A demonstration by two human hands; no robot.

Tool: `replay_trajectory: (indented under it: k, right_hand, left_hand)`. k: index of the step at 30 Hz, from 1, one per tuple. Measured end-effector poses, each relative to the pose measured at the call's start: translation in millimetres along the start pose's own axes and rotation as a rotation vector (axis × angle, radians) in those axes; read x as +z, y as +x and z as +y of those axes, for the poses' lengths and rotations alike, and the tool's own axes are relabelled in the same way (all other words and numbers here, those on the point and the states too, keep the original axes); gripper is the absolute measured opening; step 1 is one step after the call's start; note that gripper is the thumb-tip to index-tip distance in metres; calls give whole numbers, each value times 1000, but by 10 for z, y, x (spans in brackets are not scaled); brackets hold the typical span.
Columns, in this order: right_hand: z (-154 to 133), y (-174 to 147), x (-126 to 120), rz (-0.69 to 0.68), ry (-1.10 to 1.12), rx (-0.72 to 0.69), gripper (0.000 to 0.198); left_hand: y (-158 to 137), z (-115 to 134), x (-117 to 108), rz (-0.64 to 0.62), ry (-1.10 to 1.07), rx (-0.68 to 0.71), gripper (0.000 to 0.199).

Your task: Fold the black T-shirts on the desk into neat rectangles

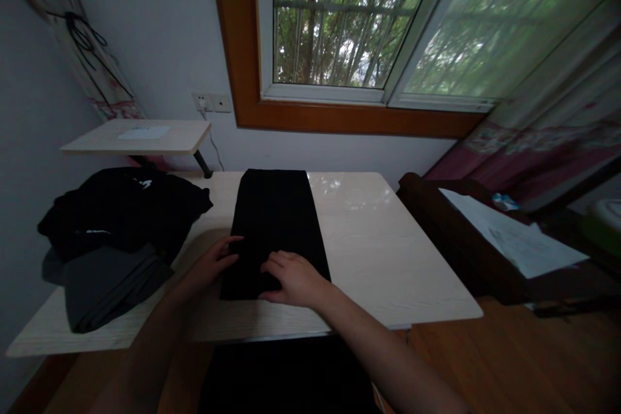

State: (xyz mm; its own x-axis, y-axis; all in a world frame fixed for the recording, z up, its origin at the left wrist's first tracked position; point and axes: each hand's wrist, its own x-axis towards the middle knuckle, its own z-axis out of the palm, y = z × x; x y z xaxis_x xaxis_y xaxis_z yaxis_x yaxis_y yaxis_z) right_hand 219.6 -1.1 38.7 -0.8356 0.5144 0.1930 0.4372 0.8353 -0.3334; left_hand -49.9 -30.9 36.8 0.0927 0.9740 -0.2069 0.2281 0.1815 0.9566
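A folded black garment [276,213] lies flat on the table as a long rectangle, its far end near the wall. At its left edge is my left hand [216,261], thumb and fingers apart, fingertips touching the cloth. My right hand [294,278] rests on the near part of the garment with bent fingers and the thumb held away from them. No cloth shows gripped in either hand. What kind of garment it is cannot be made out.
Left on the pale table [378,239] sits a loose heap of black clothes [126,207] with a grey garment [114,284] in front. A small raised shelf [87,136] stands behind. Right of the table is a dark brown piece of furniture [436,233] with a white sheet [514,233].
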Motion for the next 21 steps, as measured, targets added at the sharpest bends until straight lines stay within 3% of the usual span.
replay_trajectory:
  k: [4, 10, 13, 21]
  right_hand:
    - [-144, 91, 69, 32, -67, -14, 56]
    - [-196, 101, 199, 53, -165, -12, 19]
    - [-155, 52, 243, 96, -166, -59, 12]
    - [-125, 22, 187, 247, -141, -192, 15]
  left_hand:
    - [-53, -25, 82, 39, -151, -36, 61]
    - [-84, -71, 112, 27, -184, -70, 58]
    - [-20, -78, 16, -16, -98, -48, 62]
    - [689, 105, -137, 135, 209, 49, 61]
